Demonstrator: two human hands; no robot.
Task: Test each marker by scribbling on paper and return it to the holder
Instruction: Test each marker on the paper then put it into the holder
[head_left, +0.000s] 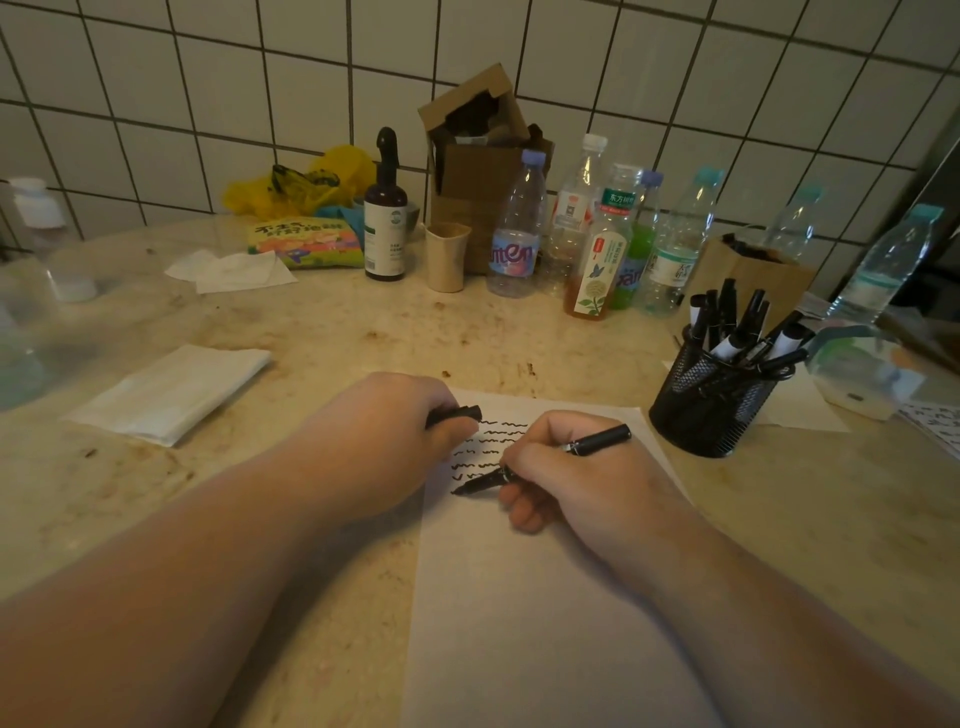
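Left hand (395, 441) and right hand (566, 467): bare. Both forearms bare to the frame edge. No sleeves, gloves, rings or watch visible.

I saw a black marker (540, 460) in my right grip (566, 473) and a black cap (457, 414) in my left grip (395, 441). Between them the white paper (519, 597) carried rows of black wavy scribbles (485, 449). Just beyond the right grip stood a black mesh holder (709, 400) of black and white markers (737, 332). Under both grips the worktop (311, 332) was mottled beige with brown stains. Far beyond the left grip lay a yellow bag (306, 182), and white tiles (208, 78) with dark grout rose behind.
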